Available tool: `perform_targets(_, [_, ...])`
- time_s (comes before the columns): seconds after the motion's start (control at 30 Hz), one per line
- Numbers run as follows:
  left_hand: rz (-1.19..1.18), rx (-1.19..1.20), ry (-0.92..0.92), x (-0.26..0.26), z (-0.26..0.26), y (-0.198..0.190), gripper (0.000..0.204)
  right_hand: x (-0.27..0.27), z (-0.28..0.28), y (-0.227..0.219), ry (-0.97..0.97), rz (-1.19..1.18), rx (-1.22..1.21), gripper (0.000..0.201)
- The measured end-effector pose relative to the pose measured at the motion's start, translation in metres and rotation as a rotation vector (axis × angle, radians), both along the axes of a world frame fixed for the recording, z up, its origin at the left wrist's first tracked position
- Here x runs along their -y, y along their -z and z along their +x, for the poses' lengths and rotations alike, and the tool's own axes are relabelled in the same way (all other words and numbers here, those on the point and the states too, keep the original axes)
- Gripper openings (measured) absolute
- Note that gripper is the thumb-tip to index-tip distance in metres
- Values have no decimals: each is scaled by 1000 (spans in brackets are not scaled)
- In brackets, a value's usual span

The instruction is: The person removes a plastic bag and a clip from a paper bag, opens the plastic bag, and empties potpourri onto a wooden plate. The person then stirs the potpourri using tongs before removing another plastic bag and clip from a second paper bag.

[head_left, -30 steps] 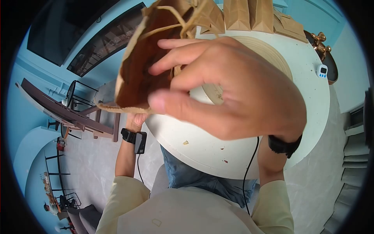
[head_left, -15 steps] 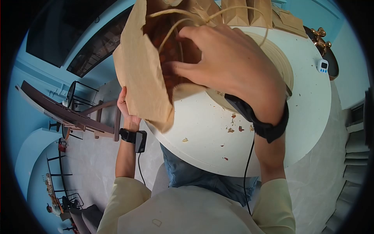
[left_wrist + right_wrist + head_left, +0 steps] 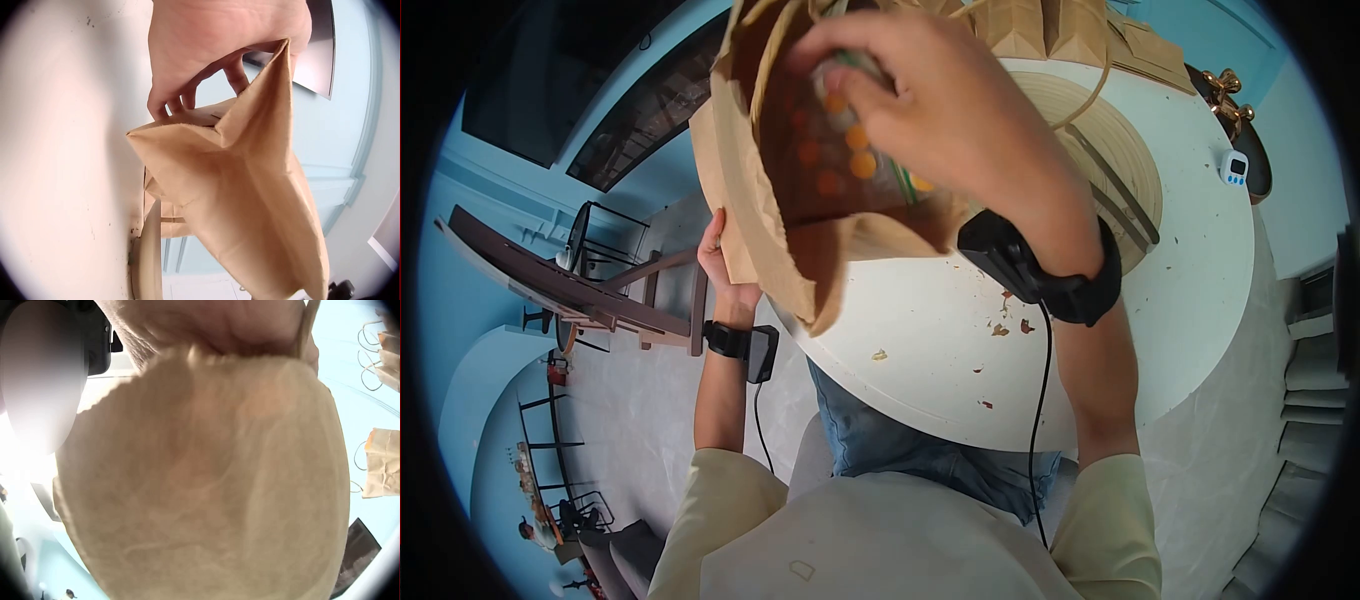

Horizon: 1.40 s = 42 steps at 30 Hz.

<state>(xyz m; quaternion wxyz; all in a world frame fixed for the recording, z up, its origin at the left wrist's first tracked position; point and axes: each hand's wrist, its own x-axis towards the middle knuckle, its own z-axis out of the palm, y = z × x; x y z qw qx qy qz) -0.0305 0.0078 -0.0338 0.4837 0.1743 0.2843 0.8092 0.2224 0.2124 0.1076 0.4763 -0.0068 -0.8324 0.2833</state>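
A brown paper bag (image 3: 735, 215) is tilted with its mouth toward the head camera. My left hand (image 3: 722, 268) grips it low on its left side; in the left wrist view the left hand (image 3: 225, 37) lies along the folded bottom, fingers behind the paper. My right hand (image 3: 970, 125) reaches into the mouth, thumb and fingers pinching the top of a clear plastic bag (image 3: 862, 165) with orange round spots and a green strip. In the right wrist view the paper bag (image 3: 206, 481) hides the fingers of my right hand (image 3: 231, 325).
A round woven mat (image 3: 1140, 140) bearing dark metal tongs (image 3: 1122, 190) lies on the white table (image 3: 900, 370). More paper bags (image 3: 1072, 30) stand along the back. A white timer (image 3: 1234, 168) is at the right edge. Dry scraps (image 3: 1000, 329) are scattered near the front. A cable (image 3: 1040, 420) trails from my right wrist.
My right hand has moved into the bag's mouth and up to the left, now pinching the clear plastic bag. The paper bag has tipped, showing its inside, while my left hand stays low on it.
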Motion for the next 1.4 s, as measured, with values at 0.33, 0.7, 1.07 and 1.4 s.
perform_targets(0.33, [-60, -32, -16, 4, -23, -8, 45, -13, 65, 18, -39, -134, 40, 34])
perform_targets(0.7, [-237, -307, -267, -9, -33, -54, 41, -202, 153, 60, -1, -172, 49, 33])
perform_targets(1.07, [-195, -988, -429, -64, 47, -169, 31, -206, 145, 54, 48, -216, 62, 33])
perform_targets(1.4, [-191, -1605, -432, -86, 79, -218, 31, -188, 106, 39, 75, -241, 74, 32])
